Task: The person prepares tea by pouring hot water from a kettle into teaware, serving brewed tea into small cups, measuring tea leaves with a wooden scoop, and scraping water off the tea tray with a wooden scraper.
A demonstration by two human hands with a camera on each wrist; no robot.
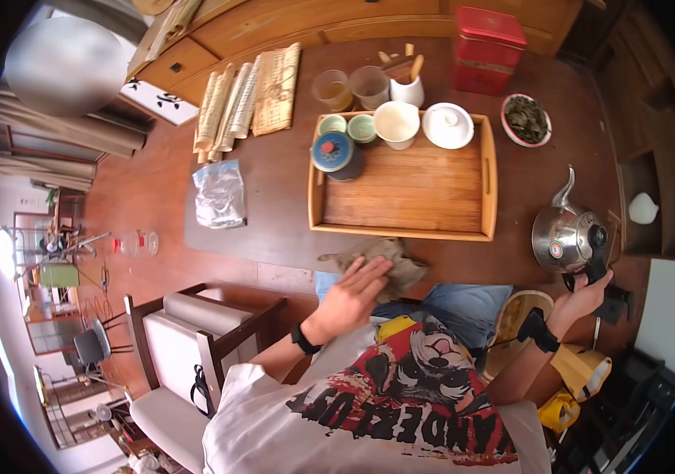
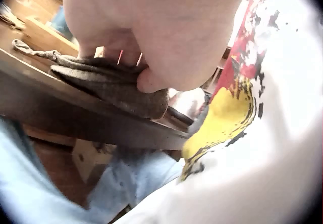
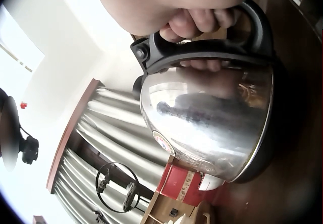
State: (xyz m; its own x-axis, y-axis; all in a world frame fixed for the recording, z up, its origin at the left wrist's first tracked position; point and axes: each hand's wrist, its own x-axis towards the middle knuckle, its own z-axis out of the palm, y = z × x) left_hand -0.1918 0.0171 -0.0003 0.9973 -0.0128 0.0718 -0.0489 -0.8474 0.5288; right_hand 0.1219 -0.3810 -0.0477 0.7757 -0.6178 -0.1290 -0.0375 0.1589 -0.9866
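My left hand [image 1: 359, 289] lies over a crumpled grey-brown cloth [image 1: 407, 276] at the table's near edge, its fingers straight and side by side. In the left wrist view the thumb touches the cloth [image 2: 116, 90], and a twisted end sticks out to the left. On the right, my right hand [image 1: 584, 299] grips the black handle of a shiny steel kettle [image 1: 563, 241], whose curved spout points toward the far side of the table. The right wrist view has the fingers [image 3: 199, 24] curled round the handle, above the kettle's [image 3: 207, 118] round body.
A wooden tray [image 1: 409, 235] holds a blue lidded jar [image 1: 336, 154], small green cups, a white cup [image 1: 397, 125] and a white lidded bowl [image 1: 448, 126]. Behind stand two glasses and a red tin [image 1: 489, 51]. Tea leaves fill a dish [image 1: 526, 120]. A plastic bag [image 1: 220, 195] lies left.
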